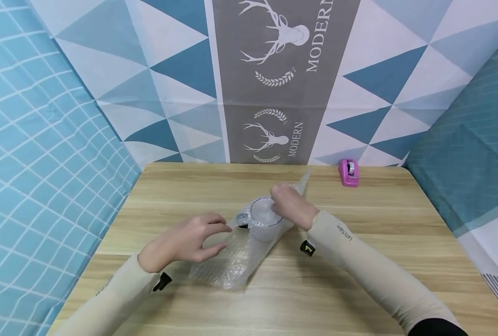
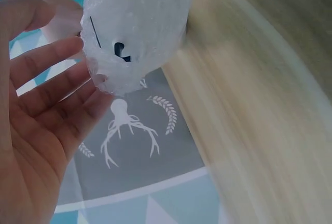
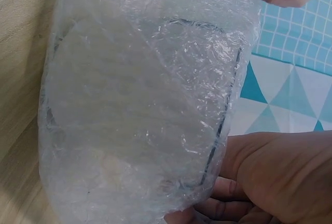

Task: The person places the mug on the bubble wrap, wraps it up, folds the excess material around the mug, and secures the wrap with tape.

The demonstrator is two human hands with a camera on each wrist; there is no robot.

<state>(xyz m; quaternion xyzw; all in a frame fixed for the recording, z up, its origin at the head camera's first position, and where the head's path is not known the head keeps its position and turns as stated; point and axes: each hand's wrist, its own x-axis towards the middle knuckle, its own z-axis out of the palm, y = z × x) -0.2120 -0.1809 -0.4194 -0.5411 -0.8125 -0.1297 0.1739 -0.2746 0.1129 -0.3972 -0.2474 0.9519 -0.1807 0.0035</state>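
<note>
A white cup (image 1: 265, 213) with a dark rim line stands in the middle of the table, covered by clear bubble wrap (image 1: 225, 263). One loose flap of the wrap spreads toward the front left, and a pointed end sticks up at the back right. My right hand (image 1: 292, 205) curls its fingers round the wrap at the cup's far right side. Left of the cup, my left hand (image 1: 190, 237) has its fingers loosely spread, fingertips right at the wrap. The left wrist view shows a dark mark (image 2: 121, 52) through the wrap, beside the left fingertips.
A pink tape dispenser (image 1: 349, 173) stands at the table's back right. The wooden table (image 1: 148, 196) meets a patterned cloth backdrop (image 1: 182, 93) at its rear edge. Blue checked cloth (image 1: 43, 154) hangs on the left, and teal cloth (image 1: 463, 140) on the right.
</note>
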